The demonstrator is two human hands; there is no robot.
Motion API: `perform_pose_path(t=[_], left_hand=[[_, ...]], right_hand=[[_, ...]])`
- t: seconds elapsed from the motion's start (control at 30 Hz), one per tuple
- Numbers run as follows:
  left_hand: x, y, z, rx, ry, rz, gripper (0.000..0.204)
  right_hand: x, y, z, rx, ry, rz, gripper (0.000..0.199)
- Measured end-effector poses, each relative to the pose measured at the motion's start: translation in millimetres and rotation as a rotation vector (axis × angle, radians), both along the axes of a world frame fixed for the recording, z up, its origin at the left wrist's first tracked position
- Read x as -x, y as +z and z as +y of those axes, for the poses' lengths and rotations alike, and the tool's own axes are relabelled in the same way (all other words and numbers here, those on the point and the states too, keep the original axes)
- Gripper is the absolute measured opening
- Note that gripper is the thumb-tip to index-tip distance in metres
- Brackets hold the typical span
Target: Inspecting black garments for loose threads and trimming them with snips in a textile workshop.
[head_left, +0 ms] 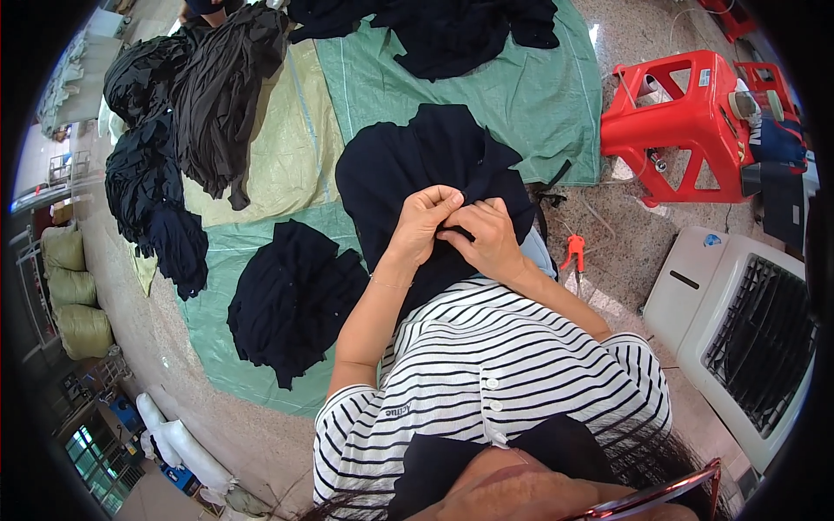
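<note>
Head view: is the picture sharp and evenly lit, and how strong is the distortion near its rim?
Head view: the middle is sharp, with both hands, left hand and right hand, clear on the dark garment; light is soft and even, with small glare on the polished floor; fisheye bending curves the white fan unit and the sacks near the black rim.
</note>
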State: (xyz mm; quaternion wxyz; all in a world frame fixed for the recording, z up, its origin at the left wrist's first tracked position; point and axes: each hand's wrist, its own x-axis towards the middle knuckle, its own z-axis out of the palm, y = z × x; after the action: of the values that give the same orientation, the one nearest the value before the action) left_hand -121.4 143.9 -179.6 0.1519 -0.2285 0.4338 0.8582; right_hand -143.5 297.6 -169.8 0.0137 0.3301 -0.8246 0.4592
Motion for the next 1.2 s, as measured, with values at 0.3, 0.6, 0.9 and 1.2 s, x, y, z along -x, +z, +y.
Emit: perform_pose_path(t=[0.3,0.6,0.9,1.2], left_hand=[[-11.3,0.6,6.0,0.544,-0.115,0.248,0.013],[0.7,11.6,18.2,0.692,-0.242,0.163,0.022],[22.5,10.7,27.5,1.117,0.091,0.665,0.022],[20.9,13.2,13.1,0.642,0.084,0.177,0.031]], right_hand=[[11.7,-31.1,10.3,0.208,-0.342,-0.754,0.046],[17.3,-16.5,3.3,0.572,-0.465,-0.684,0.029],[29.9,-12.6,2.0,0.422,-0.401,-0.251,0.034],[45.3,18.9,31.6,-0.029,0.035,-0.454,0.031]])
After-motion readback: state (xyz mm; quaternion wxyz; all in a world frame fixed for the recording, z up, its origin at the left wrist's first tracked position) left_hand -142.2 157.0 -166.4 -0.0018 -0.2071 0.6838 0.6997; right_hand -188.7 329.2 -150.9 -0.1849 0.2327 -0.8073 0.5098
